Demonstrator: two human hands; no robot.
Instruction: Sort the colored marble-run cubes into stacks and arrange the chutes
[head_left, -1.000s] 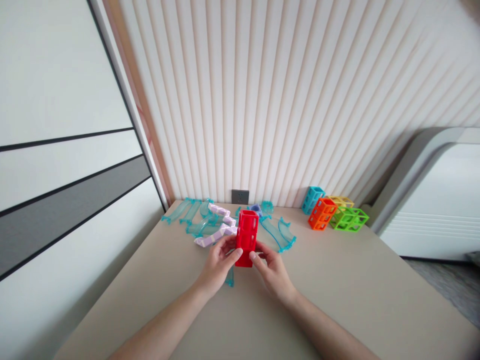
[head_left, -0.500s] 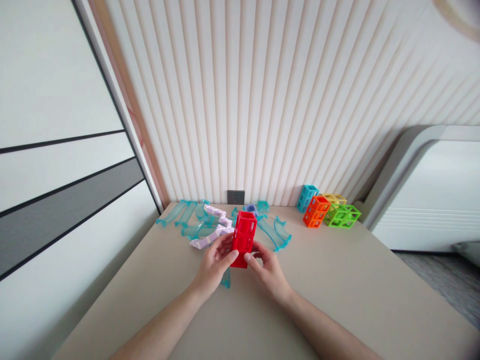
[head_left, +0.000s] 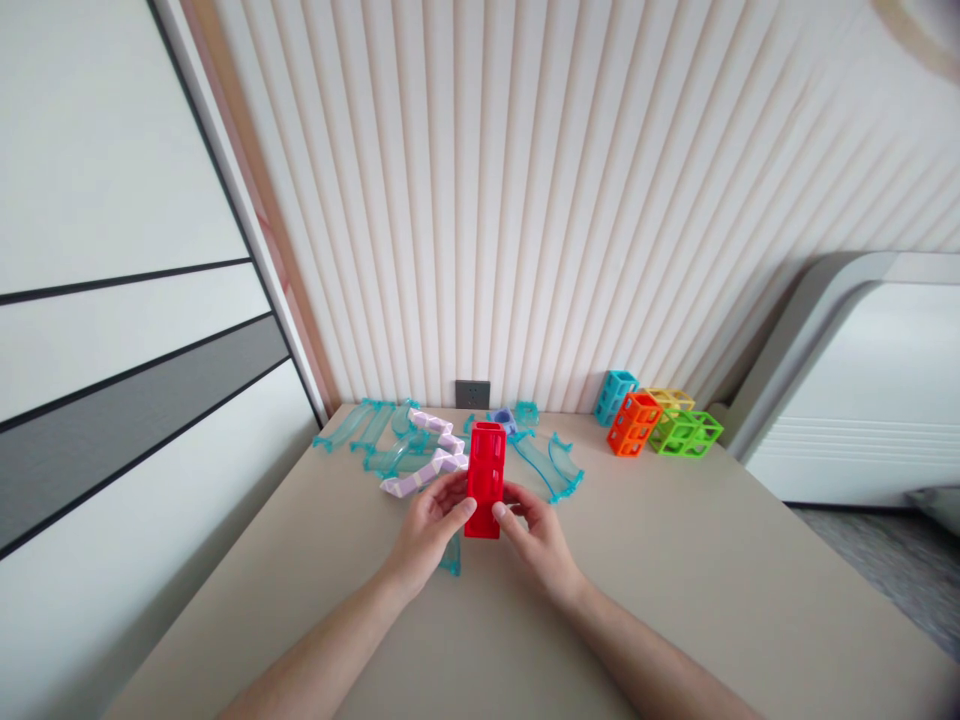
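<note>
A tall red block tower [head_left: 486, 480] with square openings stands upright between my hands over the middle of the table. My left hand [head_left: 439, 520] grips its left side, thumb on the near face and fingers curled behind. On the right edge, my right hand [head_left: 536, 535] holds it the same way, its thumb near the lower part. Just below my left hand lies a clear teal track piece [head_left: 451, 555], partly hidden by that hand. A folded lilac-and-white jointed piece [head_left: 412, 482] rests behind my left hand.
Several clear teal track pieces [head_left: 397, 460] lie at the back left, and curved ones [head_left: 551, 465] lie right of the tower. At the back right stand blue [head_left: 616, 397], orange [head_left: 634, 424], yellow [head_left: 671, 398] and green [head_left: 684, 434] blocks. A purple block [head_left: 502, 418] sits behind the tower.
The red block tower has turned slightly in my hands, so its near face now points more squarely at me. My right thumb has shifted a little to the right.
</note>
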